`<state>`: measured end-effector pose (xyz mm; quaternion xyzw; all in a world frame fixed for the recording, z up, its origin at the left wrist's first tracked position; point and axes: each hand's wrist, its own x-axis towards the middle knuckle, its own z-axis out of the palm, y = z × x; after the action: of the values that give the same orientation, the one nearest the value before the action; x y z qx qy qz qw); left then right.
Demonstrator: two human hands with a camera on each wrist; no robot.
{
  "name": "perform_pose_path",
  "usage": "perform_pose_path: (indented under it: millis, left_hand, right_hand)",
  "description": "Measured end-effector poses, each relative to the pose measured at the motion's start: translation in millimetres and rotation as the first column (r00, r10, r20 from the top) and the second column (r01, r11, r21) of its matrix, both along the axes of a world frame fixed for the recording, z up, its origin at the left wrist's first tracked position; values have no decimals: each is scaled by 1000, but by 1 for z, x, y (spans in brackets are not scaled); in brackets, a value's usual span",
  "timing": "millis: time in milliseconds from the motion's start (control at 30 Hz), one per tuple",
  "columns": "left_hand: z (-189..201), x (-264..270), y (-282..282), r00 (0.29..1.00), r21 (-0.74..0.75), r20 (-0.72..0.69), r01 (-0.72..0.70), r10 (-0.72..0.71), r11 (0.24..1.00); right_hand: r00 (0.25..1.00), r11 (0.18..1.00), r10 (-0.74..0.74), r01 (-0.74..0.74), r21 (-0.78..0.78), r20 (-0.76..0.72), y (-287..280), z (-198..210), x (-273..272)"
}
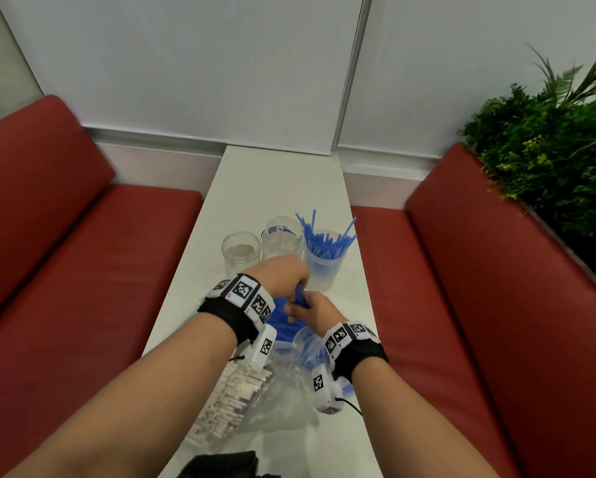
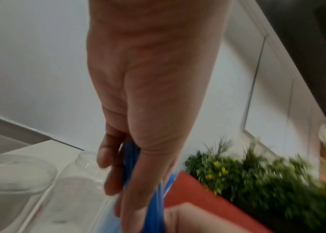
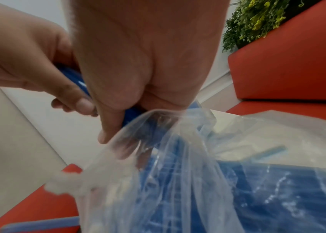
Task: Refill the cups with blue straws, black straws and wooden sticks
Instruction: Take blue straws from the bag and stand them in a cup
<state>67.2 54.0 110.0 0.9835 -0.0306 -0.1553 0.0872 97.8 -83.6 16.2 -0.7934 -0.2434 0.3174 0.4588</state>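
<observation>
Both hands are bunched on the same blue straws [image 1: 298, 301]: left hand [image 1: 283, 276] curled round the top, right hand [image 1: 312, 313] pinching them at the bag [image 1: 289, 381] mouth, probably so plastic stays back. Blue cup [image 1: 324, 267] sits just beyond on the tabletop [image 1: 276, 188].

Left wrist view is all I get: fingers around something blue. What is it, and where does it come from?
Observer: Blue straws, drawn from a clear plastic bag; the right wrist view shows its mouth.
Operator: Has any cup got straws yet?
Observer: Yes. In the head view the rightmost cup already holds a bunch.
Operator: Anything else waiting?
Observer: A clear pack of pale sticks lies on the table under the left forearm.
</observation>
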Motion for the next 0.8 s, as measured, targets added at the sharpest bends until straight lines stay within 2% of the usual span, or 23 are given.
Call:
perform_pose_path:
  millis: [67,133,167,233,267,300,333,367,433,467,500,567,633,667,733,800]
  left_hand:
    - [8,1,12,995,-267,77,-44,67,963]
    - [16,-1,22,968,-547,135,-104,210,830]
    - [19,-2,26,939,-699,133,-139,318,702]
    - [18,-3,31,829,-937,30,-171,559,304]
    - [15,-3,33,762,-980,-66,-173,645,103]
    - [11,-4,34,713,-981,-170,-189,680,-47]
    - [5,-5,35,694,-961,-267,-246,668,-128]
    - [-3,-6,34,697,-928,-358,-340,621,-154]
    - [-21,-8,27,710,-842,-517,-523,478,-134]
    - [-28,-10,22,701,-806,-579,-570,416,-160]
    - [-35,-10,17,689,-777,-627,-587,363,-230]
    - [-44,-12,7,668,-693,-704,-571,241,-440]
    - [-47,-14,-1,649,-543,-753,-513,114,-666]
    - [-47,-14,-3,648,-468,-758,-468,69,-749]
    - [-44,-14,-5,652,-393,-758,-412,36,-822]
    - [-40,-14,-7,635,-383,-772,-420,36,-823]
  right_hand:
    - [999,996,-48,49,70,-15,0,6,3]
    - [994,986,-107,108,128,-20,0,12,7]
    - [991,979,-135,136,155,-17,1,17,10]
    - [983,964,-182,178,200,2,3,29,16]
    - [980,954,-198,192,230,3,5,38,19]
    - [977,940,-211,205,273,-5,8,48,22]
    - [975,922,-223,214,323,-11,11,60,24]
    - [971,899,-239,224,377,-9,14,74,27]
    - [963,837,-268,233,495,0,21,104,29]
    - [961,800,-278,233,552,-3,23,119,29]
    - [959,765,-282,232,601,-11,26,132,28]
    - [961,714,-273,227,663,-35,29,151,26]
    - [965,697,-257,222,682,-51,30,161,22]
    - [966,697,-252,220,683,-55,30,164,19]
    - [968,703,-246,216,678,-53,29,166,15]
    - [968,707,-246,210,675,-43,29,167,12]
